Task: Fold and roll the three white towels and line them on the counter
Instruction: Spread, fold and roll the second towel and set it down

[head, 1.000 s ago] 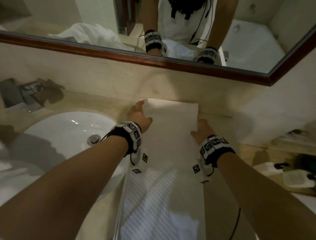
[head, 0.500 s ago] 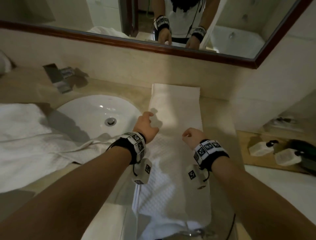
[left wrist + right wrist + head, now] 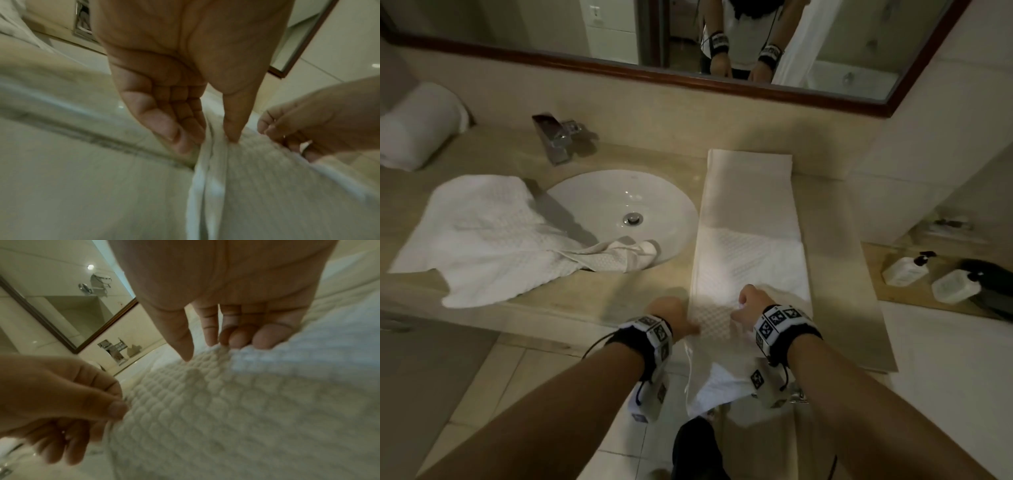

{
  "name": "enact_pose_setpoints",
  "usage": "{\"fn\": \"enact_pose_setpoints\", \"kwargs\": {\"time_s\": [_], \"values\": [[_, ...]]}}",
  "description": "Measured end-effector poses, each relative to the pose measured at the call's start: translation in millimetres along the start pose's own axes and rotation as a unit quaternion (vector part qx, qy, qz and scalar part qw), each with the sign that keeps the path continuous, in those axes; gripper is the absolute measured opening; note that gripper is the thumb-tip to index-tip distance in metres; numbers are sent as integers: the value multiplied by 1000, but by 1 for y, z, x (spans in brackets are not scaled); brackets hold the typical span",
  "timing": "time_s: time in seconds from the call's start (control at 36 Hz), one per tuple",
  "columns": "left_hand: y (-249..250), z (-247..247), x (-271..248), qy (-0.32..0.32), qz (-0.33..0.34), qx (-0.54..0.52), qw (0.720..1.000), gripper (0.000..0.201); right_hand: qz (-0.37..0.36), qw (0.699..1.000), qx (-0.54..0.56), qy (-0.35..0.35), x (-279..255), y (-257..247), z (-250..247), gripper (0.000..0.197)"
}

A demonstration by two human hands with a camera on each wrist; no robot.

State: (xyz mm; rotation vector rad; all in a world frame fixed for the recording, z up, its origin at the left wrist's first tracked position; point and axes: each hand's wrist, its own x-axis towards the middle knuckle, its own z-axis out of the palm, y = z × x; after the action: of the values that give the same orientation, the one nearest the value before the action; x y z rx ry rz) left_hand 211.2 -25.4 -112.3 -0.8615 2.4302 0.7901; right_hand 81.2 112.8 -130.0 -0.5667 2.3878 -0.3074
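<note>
A long folded white towel (image 3: 750,212) lies on the counter (image 3: 640,291) right of the sink, from the back wall to the front edge, where its near end hangs down. My left hand (image 3: 690,329) pinches its left edge (image 3: 207,142) between thumb and fingers. My right hand (image 3: 739,308) grips a raised fold of the same towel (image 3: 205,352) a little to the right. A rolled white towel (image 3: 417,126) stands at the far left. A loose white towel (image 3: 482,236) lies left of the sink, one corner drooping into the basin.
The white sink (image 3: 592,192) and chrome faucet (image 3: 554,137) sit mid-counter under a framed mirror (image 3: 756,78). Two white pump bottles (image 3: 904,270) (image 3: 955,286) lie on a lower shelf at right. A dark shoe (image 3: 695,445) stands on the tiled floor below.
Both hands drew back from the towel's far end to the counter's front edge and now pinch the towel near its hanging end. The head view pulled back and shows the whole counter.
</note>
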Motion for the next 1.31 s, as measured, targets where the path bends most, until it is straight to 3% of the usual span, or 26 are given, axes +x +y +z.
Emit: {"fn": "enact_pose_setpoints", "kwargs": {"time_s": [0.11, 0.25, 0.36, 0.5, 0.56, 0.67, 0.72, 0.83, 0.94, 1.08, 1.17, 1.19, 1.25, 1.31], "values": [[-6, 21, -11, 44, 0, -9, 999, 46, -7, 999, -28, 20, -10, -3, 6, 37], [-11, 27, -16, 63, -8, -29, 998, 27, -11, 999, -25, 38, -11, 0, 12, 33], [-19, 27, -16, 62, -8, -34, 997, 25, -13, 999, -16, 43, -10, 2, 14, 36], [-17, 37, -12, 0, -4, -49, 999, 24, -21, 999, -5, 48, -9, 6, 17, 34], [-18, 46, -7, -34, 3, -55, 998, 34, -28, 999, 7, 46, -9, 8, 17, 36], [-29, 64, 2, -55, -31, -155, 986, 44, -31, 993, 90, 69, -14, 24, 13, 24], [-33, 68, 5, -50, -41, -216, 974, 38, 0, 987, 111, 116, -20, 39, 9, 10], [-38, 74, 7, -63, -29, -266, 962, 33, 87, 974, 110, 178, -34, 88, -3, 26], [-34, 79, 5, -86, -26, -265, 960, 34, 189, 944, 181, 203, -52, 135, -2, 39], [-53, 105, 29, -112, -23, -286, 952, 56, 212, 952, 172, 137, -54, 157, 16, 21], [-40, 97, 11, -95, -33, -243, 965, 39, 216, 958, 180, 48, -57, 149, 24, 19], [-37, 96, 7, -78, -35, -215, 973, 35, 217, 957, 192, 11, -61, 145, 25, 6], [-36, 96, 6, -52, -40, -198, 978, 34, 197, 962, 186, -20, -65, 139, 28, 34], [-38, 99, 7, -48, -45, -218, 974, 36, 175, 971, 164, -11, -76, 127, 28, 44]]}}
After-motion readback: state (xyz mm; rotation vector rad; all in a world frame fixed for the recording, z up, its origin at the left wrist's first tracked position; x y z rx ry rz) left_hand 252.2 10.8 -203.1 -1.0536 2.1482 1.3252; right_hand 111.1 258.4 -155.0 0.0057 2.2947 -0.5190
